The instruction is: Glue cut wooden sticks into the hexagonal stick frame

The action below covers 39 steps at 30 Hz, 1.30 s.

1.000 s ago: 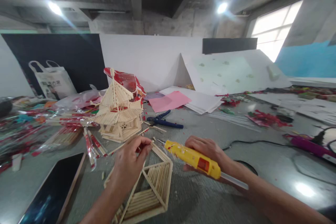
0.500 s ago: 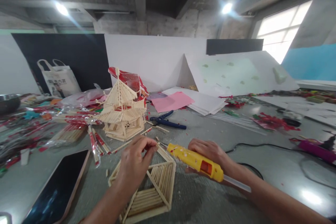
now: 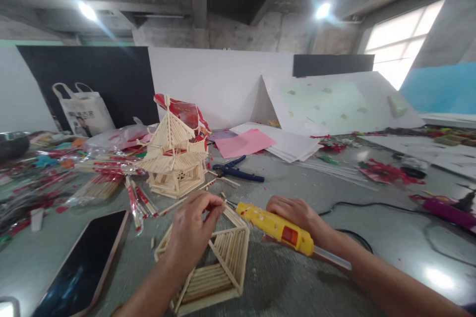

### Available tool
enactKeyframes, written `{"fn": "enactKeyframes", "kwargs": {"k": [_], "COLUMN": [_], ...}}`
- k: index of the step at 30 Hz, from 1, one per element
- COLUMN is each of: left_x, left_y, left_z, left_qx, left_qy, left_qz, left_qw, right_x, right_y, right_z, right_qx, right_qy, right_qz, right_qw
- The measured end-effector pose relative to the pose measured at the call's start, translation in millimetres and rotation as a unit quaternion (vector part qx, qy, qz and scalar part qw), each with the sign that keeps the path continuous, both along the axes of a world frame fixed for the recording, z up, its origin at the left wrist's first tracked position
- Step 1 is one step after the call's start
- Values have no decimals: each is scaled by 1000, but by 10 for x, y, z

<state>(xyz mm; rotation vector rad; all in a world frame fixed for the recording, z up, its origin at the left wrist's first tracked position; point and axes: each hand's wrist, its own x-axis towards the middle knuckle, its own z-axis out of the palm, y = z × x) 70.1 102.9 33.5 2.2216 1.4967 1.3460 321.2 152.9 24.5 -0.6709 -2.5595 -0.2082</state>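
My right hand [image 3: 293, 215] is wrapped round a yellow hot glue gun [image 3: 275, 223], whose nozzle points left and a clear glue stick juts from its back end. Close to the nozzle tip, my left hand [image 3: 195, 223] pinches with thumb and forefinger; a small stick end seems to show at the fingertips, mostly hidden. Beneath the left hand lies a many-sided frame [image 3: 213, 277] made of wooden sticks, partly covered by hand and wrist. Behind it stands a small stick-built pavilion [image 3: 174, 158] with a pointed roof.
Blue-handled pliers [image 3: 238, 171] lie beyond the hands. A phone [image 3: 84, 262] rests at left, near wrapped bundles of sticks [image 3: 98, 188]. Pink paper [image 3: 243, 142] and white sheets are at the back. A black cable [image 3: 357, 204] runs to the right.
The glue gun's back end has shifted slightly left and up. My left hand keeps its pinch in nearly the same place, and the stick frame stays where it was.
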Motion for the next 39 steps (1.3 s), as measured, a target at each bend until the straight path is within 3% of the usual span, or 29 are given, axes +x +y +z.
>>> {"fn": "enactKeyframes", "kwargs": {"k": [6, 11, 14, 18, 26, 30, 39], "left_x": [-8, -20, -19, -18, -27, -14, 18], "left_y": [-10, 32, 53, 73, 122, 118, 82], "left_z": [16, 27, 49, 82, 44, 12, 1], "left_qx": [2, -74, -144, -203, -277, -292, -302], "left_qy": [-36, -163, -308, -472, -602, -616, -621], "left_qz": [5, 28, 6, -54, -140, -170, -177], "left_qw": [999, 983, 940, 856, 736, 711, 702], "right_x": [-7, -61, -73, -62, -222, -260, -248], "right_y": [-6, -44, -88, -137, -257, -296, -292], "right_z": [2, 57, 89, 84, 124, 128, 98], "right_qx": [10, 65, 60, 30, 41, 30, 32], "right_qy": [8, 37, 78, 101, 51, 34, 31], "right_qz": [4, -28, -51, -54, 11, 8, 20], "right_qw": [1000, 997, 994, 993, 998, 999, 999]}}
